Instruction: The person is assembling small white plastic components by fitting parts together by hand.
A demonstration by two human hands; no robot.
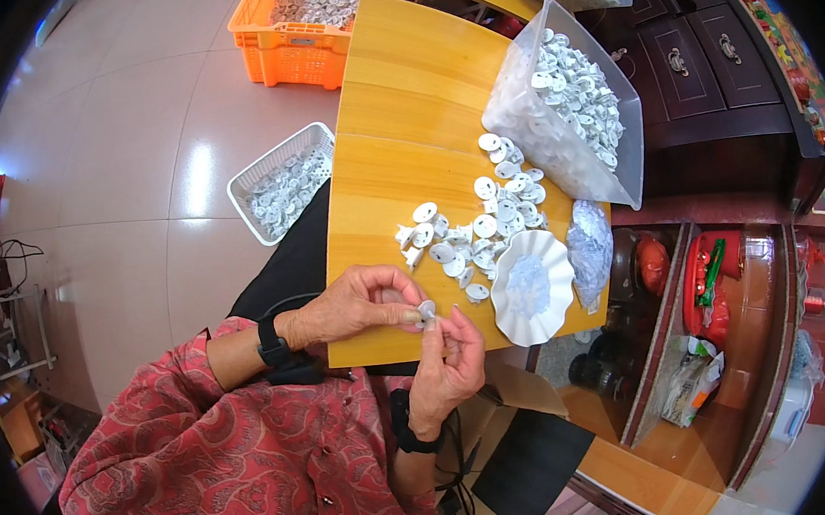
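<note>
Above the near edge of the yellow wooden table (401,96), my left hand (363,304) pinches a small round white plastic part (426,311) between thumb and fingers. My right hand (448,360) meets it from below, its thumb and fingertips closed on the same part. Beyond my hands lies a loose pile of similar white disc-topped parts (484,226). To their right stands a white scalloped bowl (564,295) holding tiny pale-blue pieces (528,286), too small to name. Beside it rests a clear bag (590,250) of similar-looking pale pieces.
A translucent bin (515,88) full of white parts lies tilted at the table's right. On the floor at left are a white basket (236,195) and an orange crate (294,63), both with small parts. An open cardboard box (513,394) and dark wooden cabinets (695,56) stand at right.
</note>
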